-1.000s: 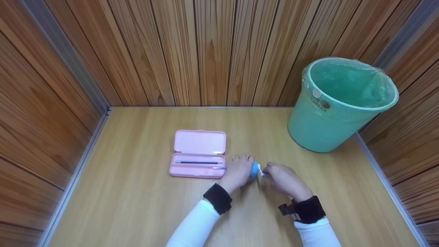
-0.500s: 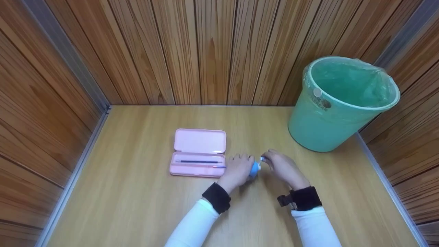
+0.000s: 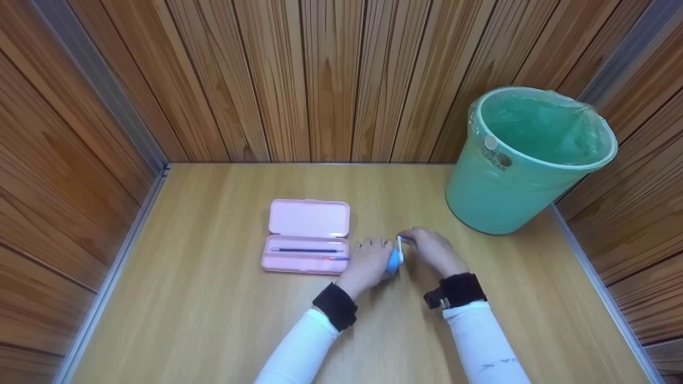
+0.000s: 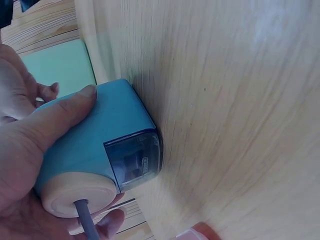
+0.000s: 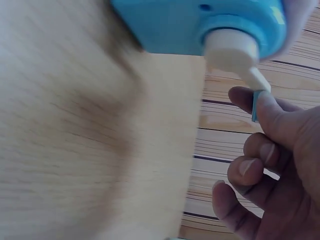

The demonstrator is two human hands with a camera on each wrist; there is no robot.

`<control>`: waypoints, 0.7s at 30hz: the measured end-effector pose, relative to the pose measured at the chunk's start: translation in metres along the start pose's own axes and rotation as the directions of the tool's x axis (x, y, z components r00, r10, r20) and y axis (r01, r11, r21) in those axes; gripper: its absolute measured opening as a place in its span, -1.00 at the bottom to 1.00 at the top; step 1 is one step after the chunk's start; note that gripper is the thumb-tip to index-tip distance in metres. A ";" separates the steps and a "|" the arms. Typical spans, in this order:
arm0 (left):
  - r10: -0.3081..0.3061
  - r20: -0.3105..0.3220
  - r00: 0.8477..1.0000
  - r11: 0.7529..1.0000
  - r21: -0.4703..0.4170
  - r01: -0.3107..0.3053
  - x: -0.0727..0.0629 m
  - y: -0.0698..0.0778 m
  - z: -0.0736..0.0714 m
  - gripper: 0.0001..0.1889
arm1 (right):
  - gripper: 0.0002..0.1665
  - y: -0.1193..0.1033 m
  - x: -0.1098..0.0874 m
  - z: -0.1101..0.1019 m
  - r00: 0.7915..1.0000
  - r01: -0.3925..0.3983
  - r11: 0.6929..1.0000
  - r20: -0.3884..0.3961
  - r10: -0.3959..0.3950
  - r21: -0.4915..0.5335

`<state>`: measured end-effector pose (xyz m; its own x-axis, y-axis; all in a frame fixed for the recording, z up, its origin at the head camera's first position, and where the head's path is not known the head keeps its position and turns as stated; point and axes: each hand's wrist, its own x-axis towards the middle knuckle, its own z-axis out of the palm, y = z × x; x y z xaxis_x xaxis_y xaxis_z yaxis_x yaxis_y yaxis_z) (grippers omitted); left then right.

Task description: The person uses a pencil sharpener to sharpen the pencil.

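My left hand (image 3: 367, 265) grips a blue crank pencil sharpener (image 4: 117, 112) on the table, thumb along its body. A dark grey pencil (image 4: 86, 220) sticks out of the sharpener's cream round front. My right hand (image 3: 432, 250) pinches the small blue knob (image 5: 256, 105) at the end of the white crank (image 5: 257, 78); its other fingers are loosely curled. In the head view the crank points up, away from me. Left of my left hand, a slim orange-and-blue end (image 3: 335, 258) shows over the pencil case; I cannot tell whether it belongs to the pencil in the sharpener.
A pink pencil case (image 3: 309, 218) lies with its lid back, left of my hands, with a dark pencil (image 3: 304, 250) inside. At the back right stands a green bin (image 3: 496, 186) with a clear liner. Wood-panelled walls (image 3: 331, 80) border the table.
My right hand has moved up and slightly left with the crank, which has swung from pointing down towards me to pointing away. My left hand has stayed on the sharpener.
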<state>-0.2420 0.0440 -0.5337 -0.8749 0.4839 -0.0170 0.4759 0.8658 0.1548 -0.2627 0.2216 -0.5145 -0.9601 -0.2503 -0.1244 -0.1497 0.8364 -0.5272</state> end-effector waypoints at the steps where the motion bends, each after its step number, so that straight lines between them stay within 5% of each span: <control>1: 0.002 -0.003 1.000 1.000 -0.002 -0.002 0.000 0.000 0.000 -0.33 | -0.64 0.001 0.001 0.002 1.000 -0.001 1.000 0.002 0.001 -0.002; 11: 0.002 0.000 1.000 1.000 -0.005 -0.002 0.000 0.001 0.001 -0.30 | -0.64 0.006 0.008 0.009 0.994 -0.092 0.996 0.064 0.092 0.003; 21: 0.022 -0.047 0.999 0.999 0.043 -0.020 -0.001 0.001 0.003 -0.45 | -0.80 0.014 0.005 0.025 0.994 -0.004 0.988 0.103 0.020 -0.155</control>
<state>-0.2399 0.0445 -0.5365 -0.8673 0.4968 0.0326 0.4970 0.8604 0.1124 -0.2638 0.2197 -0.5437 -0.9334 -0.2826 -0.2211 -0.1810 0.9029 -0.3900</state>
